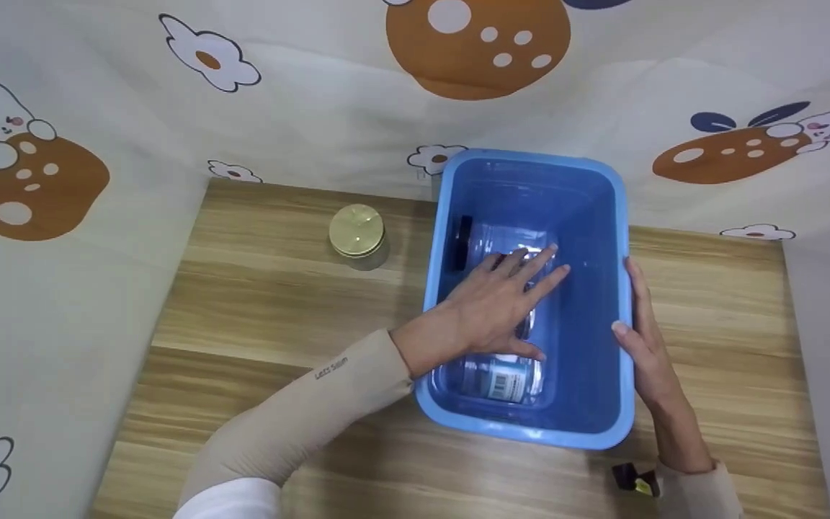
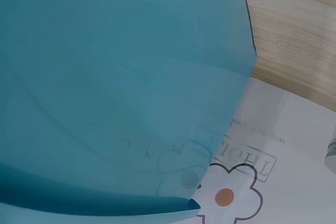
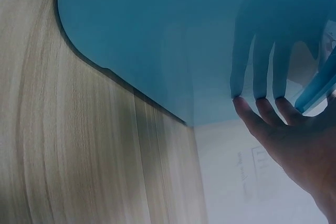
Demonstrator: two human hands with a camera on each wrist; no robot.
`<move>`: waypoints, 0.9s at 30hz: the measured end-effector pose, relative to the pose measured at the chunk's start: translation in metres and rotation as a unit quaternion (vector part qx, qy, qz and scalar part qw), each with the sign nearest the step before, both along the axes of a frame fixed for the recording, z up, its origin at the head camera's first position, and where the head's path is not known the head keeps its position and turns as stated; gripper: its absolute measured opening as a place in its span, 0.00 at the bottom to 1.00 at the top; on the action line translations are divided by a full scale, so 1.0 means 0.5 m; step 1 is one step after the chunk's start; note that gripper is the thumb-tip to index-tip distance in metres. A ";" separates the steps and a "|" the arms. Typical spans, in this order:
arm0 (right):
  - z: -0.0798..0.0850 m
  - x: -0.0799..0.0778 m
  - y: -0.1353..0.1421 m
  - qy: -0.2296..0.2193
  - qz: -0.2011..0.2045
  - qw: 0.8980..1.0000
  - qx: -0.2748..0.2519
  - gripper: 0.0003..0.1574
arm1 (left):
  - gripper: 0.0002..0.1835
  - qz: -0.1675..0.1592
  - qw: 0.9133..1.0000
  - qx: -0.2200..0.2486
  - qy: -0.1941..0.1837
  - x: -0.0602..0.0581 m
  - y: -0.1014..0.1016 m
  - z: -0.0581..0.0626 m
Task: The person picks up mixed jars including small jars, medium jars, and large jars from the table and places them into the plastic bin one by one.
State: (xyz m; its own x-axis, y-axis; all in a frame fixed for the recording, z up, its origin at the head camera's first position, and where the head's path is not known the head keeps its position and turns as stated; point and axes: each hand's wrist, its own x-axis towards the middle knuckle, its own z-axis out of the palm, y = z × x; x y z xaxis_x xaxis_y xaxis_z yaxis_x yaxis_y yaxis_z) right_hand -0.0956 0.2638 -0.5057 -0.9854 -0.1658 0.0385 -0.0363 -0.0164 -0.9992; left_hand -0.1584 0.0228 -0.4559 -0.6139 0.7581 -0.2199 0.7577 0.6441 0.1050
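A deep blue plastic bin stands on the wooden table. My left hand reaches over its left rim and hovers in the bin with fingers spread, holding nothing. On the bin's right side my right hand grips the rim, thumb over the edge; in the right wrist view the fingertips press the outer wall. Inside the bin lie clear containers, one showing a dark lid, another a barcode label. The left hand partly covers them. The left wrist view shows mostly the bin's outer wall.
Left of the bin a jar with a gold lid stands upright on the table. A pale curtain printed with rabbits and flowers rises behind and at both sides. A small black object sits by the right sleeve.
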 end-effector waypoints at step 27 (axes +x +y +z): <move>0.000 -0.001 -0.004 -0.006 -0.015 1.000 -0.008 0.46 | 0.59 0.012 0.997 0.081 -0.012 -0.006 -0.008 0.014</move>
